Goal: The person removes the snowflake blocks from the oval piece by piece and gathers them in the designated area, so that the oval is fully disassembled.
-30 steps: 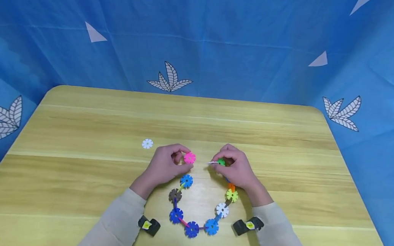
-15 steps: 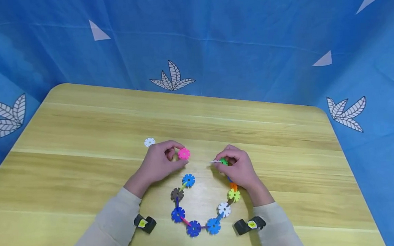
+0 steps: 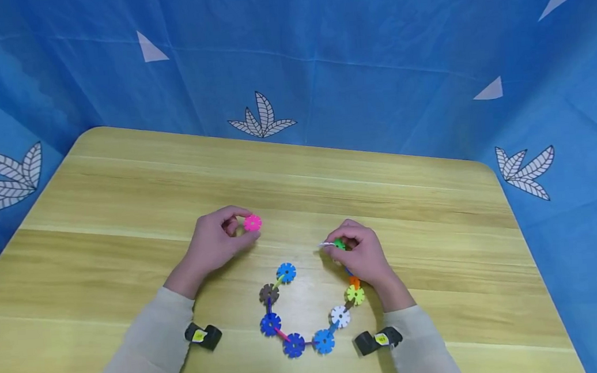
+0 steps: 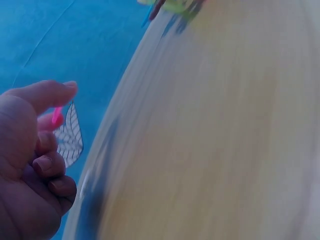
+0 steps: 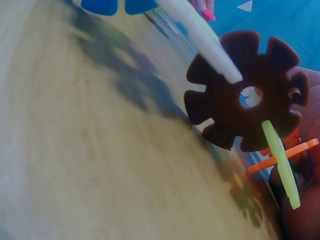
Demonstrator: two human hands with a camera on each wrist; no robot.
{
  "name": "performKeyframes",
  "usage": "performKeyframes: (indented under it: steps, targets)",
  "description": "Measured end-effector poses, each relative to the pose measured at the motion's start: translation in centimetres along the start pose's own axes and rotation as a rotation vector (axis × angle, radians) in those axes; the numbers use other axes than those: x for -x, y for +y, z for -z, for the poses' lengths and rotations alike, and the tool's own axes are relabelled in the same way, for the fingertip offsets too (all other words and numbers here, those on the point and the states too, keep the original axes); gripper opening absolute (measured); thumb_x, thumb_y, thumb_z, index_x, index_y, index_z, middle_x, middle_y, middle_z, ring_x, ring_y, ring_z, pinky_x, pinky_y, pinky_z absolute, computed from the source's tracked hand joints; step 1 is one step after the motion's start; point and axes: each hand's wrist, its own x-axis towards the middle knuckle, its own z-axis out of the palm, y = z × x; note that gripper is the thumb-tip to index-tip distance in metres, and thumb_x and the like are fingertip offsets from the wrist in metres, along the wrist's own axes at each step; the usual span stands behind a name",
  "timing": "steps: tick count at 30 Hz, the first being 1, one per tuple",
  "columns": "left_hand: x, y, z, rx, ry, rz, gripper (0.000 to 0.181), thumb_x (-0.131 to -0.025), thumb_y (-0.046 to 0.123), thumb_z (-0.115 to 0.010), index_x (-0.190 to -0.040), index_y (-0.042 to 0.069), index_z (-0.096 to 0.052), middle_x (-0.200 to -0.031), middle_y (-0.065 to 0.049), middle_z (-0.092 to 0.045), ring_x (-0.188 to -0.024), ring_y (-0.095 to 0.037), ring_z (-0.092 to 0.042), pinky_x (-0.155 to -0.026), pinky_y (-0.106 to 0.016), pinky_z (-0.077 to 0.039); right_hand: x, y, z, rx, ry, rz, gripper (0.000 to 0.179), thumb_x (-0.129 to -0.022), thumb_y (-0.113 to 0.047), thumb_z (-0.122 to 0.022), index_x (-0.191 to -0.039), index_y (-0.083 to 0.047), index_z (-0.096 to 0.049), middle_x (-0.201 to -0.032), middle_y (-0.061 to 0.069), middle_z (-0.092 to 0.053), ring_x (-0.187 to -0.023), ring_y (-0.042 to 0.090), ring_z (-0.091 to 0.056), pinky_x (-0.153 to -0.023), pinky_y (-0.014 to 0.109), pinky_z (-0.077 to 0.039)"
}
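Note:
My left hand (image 3: pixel 214 241) pinches a pink interlocking disc (image 3: pixel 252 223) between thumb and index finger, left of the disc chain. Only the disc's thin pink edge (image 4: pixel 57 115) shows in the left wrist view. With thumb and fingertips, my right hand (image 3: pixel 359 254) grips the chain's far right end, where a white disc (image 3: pixel 325 244) stands edge-on beside a green disc (image 3: pixel 339 244). The chain curves round in a U to a light blue disc (image 3: pixel 286 273) at its other end. A brown disc (image 5: pixel 222 110) slotted to a yellow-green disc (image 5: pixel 280 165) fills the right wrist view.
The wooden table (image 3: pixel 121 181) ends at a blue cloth backdrop (image 3: pixel 320 52) printed with leaves. Black wrist cameras are strapped at both sleeves, the left camera (image 3: pixel 203 336) and the right camera (image 3: pixel 378 340) close to the tabletop.
My left hand has moved left and away from the chain with the pink disc, and now covers the spot where a loose white disc lay. The right hand stays at the chain's end.

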Motion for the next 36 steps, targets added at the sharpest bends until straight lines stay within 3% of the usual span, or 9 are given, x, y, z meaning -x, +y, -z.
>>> performKeyframes:
  steps: [8, 18, 29, 36]
  targets:
    - [0.2, -1.2, 1.9, -0.053, 0.050, 0.024, 0.032, -0.083, 0.016, -0.083, -0.111, 0.009, -0.071, -0.065, -0.004, -0.042, -0.059, -0.021, -0.039, -0.056, -0.031, -0.034, 0.0, -0.1, 0.0, -0.009, 0.006, -0.005, 0.014, -0.080, 0.013, -0.071, -0.081, 0.000, -0.072, -0.072, 0.013, -0.053, -0.061, 0.019, -0.039, -0.056, 0.023, -0.035]
    - [0.2, -2.6, 3.9, -0.109, 0.094, 0.079, 0.036, -0.083, 0.017, -0.083, -0.114, 0.005, -0.070, -0.067, -0.006, -0.043, -0.061, -0.021, -0.039, -0.061, -0.034, -0.036, 0.0, 0.1, -0.1, 0.010, 0.011, -0.010, 0.016, -0.079, 0.011, -0.072, -0.080, -0.004, -0.073, -0.071, 0.009, -0.052, -0.061, 0.019, -0.038, -0.056, 0.025, -0.034]
    - [0.0, -4.2, 4.9, -0.190, 0.148, 0.103, 0.037, -0.084, 0.024, -0.083, -0.113, 0.005, -0.071, -0.063, -0.004, -0.041, -0.057, -0.020, -0.036, -0.060, -0.035, -0.035, 0.0, 0.1, 0.0, 0.002, 0.012, -0.012, 0.017, -0.080, 0.012, -0.072, -0.080, -0.005, -0.073, -0.069, 0.010, -0.050, -0.060, 0.019, -0.038, -0.055, 0.025, -0.034]
    - [0.1, -4.7, 5.3, -0.279, 0.177, 0.082, 0.038, -0.084, 0.028, -0.083, -0.111, 0.004, -0.072, -0.062, -0.003, -0.042, -0.057, -0.021, -0.036, -0.059, -0.036, -0.032, 0.1, 0.0, 0.1, 0.010, 0.014, -0.019, 0.016, -0.080, 0.011, -0.072, -0.080, -0.005, -0.074, -0.069, 0.010, -0.050, -0.060, 0.019, -0.038, -0.056, 0.025, -0.034]
